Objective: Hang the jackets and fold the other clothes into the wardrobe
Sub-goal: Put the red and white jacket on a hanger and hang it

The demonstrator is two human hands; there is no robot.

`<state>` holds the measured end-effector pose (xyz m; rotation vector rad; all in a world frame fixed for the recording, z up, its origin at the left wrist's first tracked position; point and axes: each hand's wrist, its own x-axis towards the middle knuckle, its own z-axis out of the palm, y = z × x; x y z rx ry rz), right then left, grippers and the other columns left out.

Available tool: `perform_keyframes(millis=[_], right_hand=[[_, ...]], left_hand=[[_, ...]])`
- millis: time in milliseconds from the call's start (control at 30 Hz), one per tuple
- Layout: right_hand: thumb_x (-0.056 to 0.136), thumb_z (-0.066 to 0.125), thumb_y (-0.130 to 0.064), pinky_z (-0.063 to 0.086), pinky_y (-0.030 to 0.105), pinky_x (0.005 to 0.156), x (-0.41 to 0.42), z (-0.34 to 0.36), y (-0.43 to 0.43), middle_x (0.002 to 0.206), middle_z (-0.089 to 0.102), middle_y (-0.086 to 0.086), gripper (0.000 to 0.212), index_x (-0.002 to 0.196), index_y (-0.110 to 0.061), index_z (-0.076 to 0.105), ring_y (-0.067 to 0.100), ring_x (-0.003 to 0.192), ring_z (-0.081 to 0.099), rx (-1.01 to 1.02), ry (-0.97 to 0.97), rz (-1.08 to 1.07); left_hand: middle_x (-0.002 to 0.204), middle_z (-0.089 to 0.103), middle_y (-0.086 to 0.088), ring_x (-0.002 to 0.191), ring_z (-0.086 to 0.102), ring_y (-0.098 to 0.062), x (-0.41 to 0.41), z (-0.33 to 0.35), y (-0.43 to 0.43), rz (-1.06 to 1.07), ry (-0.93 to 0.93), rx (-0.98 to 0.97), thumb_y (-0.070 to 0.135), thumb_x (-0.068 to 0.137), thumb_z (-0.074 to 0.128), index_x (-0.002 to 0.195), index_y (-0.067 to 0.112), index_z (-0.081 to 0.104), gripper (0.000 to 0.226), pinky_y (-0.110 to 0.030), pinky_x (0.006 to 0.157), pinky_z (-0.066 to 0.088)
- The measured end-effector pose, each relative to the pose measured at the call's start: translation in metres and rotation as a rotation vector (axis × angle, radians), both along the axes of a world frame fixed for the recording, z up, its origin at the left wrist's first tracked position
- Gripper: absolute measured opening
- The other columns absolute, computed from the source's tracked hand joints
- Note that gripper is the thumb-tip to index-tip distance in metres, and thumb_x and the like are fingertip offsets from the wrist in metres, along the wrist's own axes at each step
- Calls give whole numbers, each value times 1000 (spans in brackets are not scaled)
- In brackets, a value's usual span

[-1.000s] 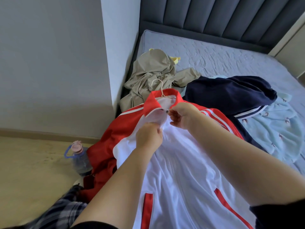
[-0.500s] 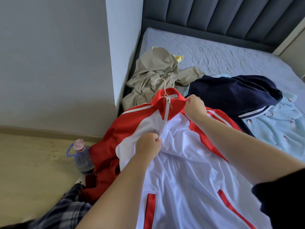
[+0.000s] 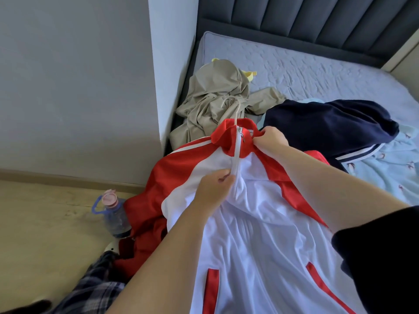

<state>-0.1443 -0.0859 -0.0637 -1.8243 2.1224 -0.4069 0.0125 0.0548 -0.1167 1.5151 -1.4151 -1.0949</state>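
Note:
A red and white zip jacket (image 3: 256, 234) lies front up on the bed edge, zipped to the red collar. A pale hanger hook (image 3: 231, 109) sticks out above the collar. My left hand (image 3: 215, 186) pinches the white fabric beside the zip at chest height. My right hand (image 3: 271, 139) grips the right side of the red collar. Behind lie a beige garment (image 3: 210, 103), a navy jacket (image 3: 328, 125) with white stripes and a light blue patterned garment (image 3: 390, 168).
The grey mattress (image 3: 306, 71) meets a dark padded headboard (image 3: 306, 17). A white wall corner (image 3: 170, 64) stands left of the bed. On the wooden floor (image 3: 40, 234) stands a water bottle (image 3: 114, 214) with a pink cap. A plaid trouser leg (image 3: 90, 288) shows at the bottom left.
The zip has been closed up to the collar. My right hand moved from the zip pull to the right of the collar; my left hand stayed on the fabric by the zip.

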Motion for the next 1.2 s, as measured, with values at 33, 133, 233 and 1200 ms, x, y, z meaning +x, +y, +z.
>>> perform_keyframes(millis=[33, 133, 233, 1200], right_hand=[[81, 56, -37, 40, 30, 66, 1, 4, 4, 68, 57, 2, 27, 70, -13, 56, 27, 71, 56, -79, 18, -36], [77, 55, -28, 32, 31, 64, 5, 21, 19, 52, 44, -1, 28, 56, -14, 42, 27, 59, 46, -321, -57, -82], [61, 48, -19, 27, 30, 55, 8, 49, 36, 44, 35, -2, 17, 51, -12, 36, 23, 53, 35, -476, -265, -92], [63, 49, -13, 46, 30, 62, 168, 467, 254, 59, 53, -2, 8, 67, -17, 54, 26, 66, 58, -893, -852, 228]], left_hand=[[98, 69, -11, 97, 61, -25, -1, 5, 0, 14, 41, -6, 21, 95, 51, 101, 5, 69, 25, -36, 87, 46], [103, 71, -3, 98, 62, -15, -1, 20, 5, 26, 105, -61, 22, 94, 52, 105, 12, 71, 25, -29, 87, 47], [112, 67, 8, 96, 59, -3, -5, 37, 16, 38, 87, -110, 26, 93, 54, 116, 20, 68, 27, -14, 82, 43], [137, 47, -3, 125, 44, -17, 124, 402, 168, 485, -604, -886, 17, 93, 49, 135, 12, 47, 43, -23, 99, 34]])
